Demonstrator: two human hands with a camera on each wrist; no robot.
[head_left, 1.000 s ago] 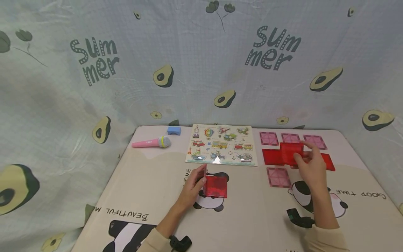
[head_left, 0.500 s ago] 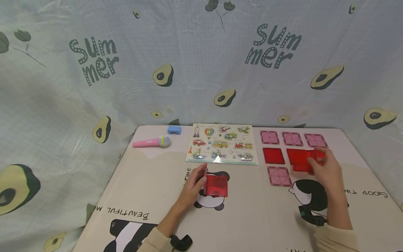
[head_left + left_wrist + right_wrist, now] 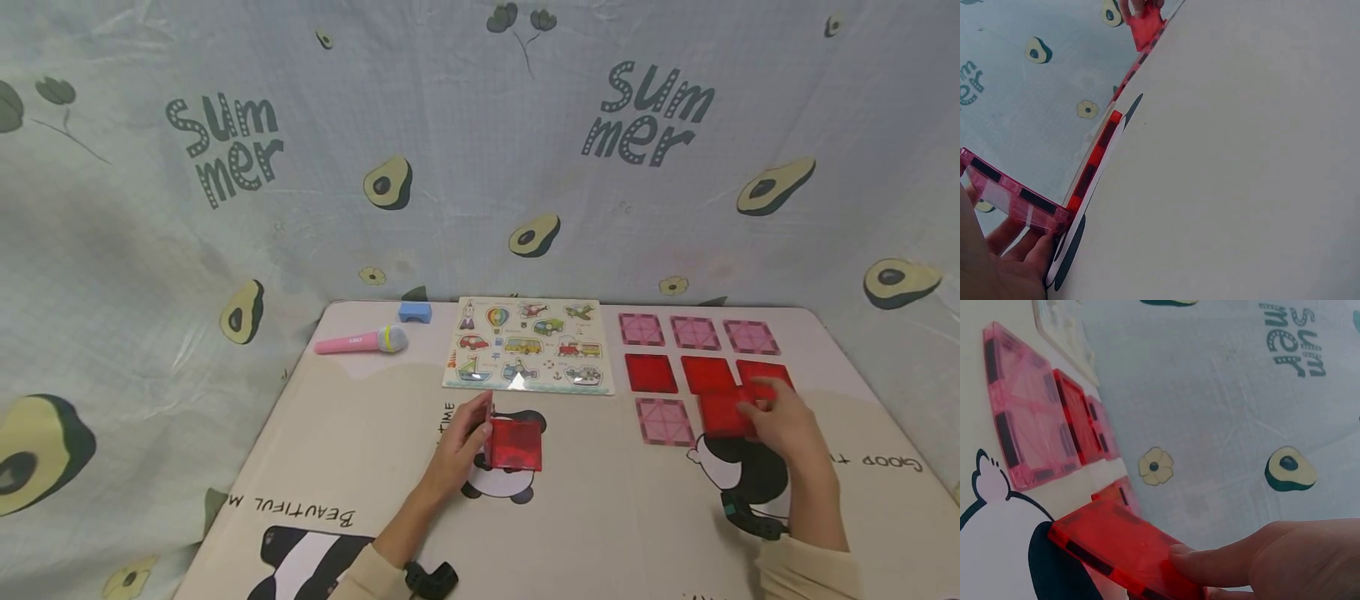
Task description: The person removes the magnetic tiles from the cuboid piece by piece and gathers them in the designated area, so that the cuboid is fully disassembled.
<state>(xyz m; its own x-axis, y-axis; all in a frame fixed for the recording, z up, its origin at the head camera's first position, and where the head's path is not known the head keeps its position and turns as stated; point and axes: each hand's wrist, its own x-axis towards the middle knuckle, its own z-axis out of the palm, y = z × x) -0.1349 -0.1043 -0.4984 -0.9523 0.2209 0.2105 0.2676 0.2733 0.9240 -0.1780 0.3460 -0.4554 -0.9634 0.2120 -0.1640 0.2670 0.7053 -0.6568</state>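
My left hand (image 3: 456,442) holds a pink magnetic tile (image 3: 489,429) on edge, its thumb and fingers on opposite sides. Against the foot of that tile lies a red magnetic tile (image 3: 517,444), flat on the table. In the left wrist view the pink tile (image 3: 1019,194) meets the red one (image 3: 1094,162) at a corner. My right hand (image 3: 783,425) pinches another red tile (image 3: 726,412) by its right side. This tile (image 3: 1116,544) is tilted in the right wrist view, and it partly covers the flat red tiles (image 3: 707,373) behind it.
Pink tiles (image 3: 696,332) lie in a back row, with red ones (image 3: 651,373) before them and a single pink tile (image 3: 665,422) nearer. A picture puzzle board (image 3: 528,344), a pink toy microphone (image 3: 360,341) and a blue block (image 3: 415,312) stand farther left. A printed curtain (image 3: 450,125) closes the back.
My right hand has moved right and then nearer to me with the red tile, uncovering more of the red row. My left hand and its pink tile stay where they were.
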